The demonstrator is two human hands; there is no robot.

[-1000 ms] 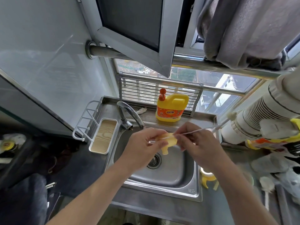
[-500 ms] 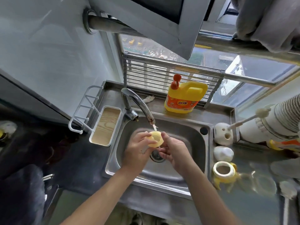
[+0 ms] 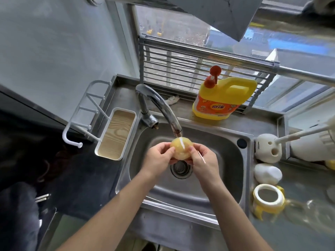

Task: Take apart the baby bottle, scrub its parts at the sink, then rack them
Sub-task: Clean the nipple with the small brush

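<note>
A soft yellowish silicone bottle nipple (image 3: 181, 148) is being pinched at its rim between the left hand (image 3: 157, 158) and the right hand (image 3: 203, 160), a thin white brush stem (image 3: 201, 157) also being gripped by the right. It is being held under the faucet (image 3: 159, 107) stream, above the sink (image 3: 226, 160) drain. Being translucent, domed and wet, it is judged light, pliable and slippery, best taken by its thicker rim.

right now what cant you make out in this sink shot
- Head view: the yellow bottle part is half covered by the left hand and right hand; its underside is hidden.
- The thin brush: its tip is hidden behind the fingers.
- The white handle is cut off by the right edge.
</note>
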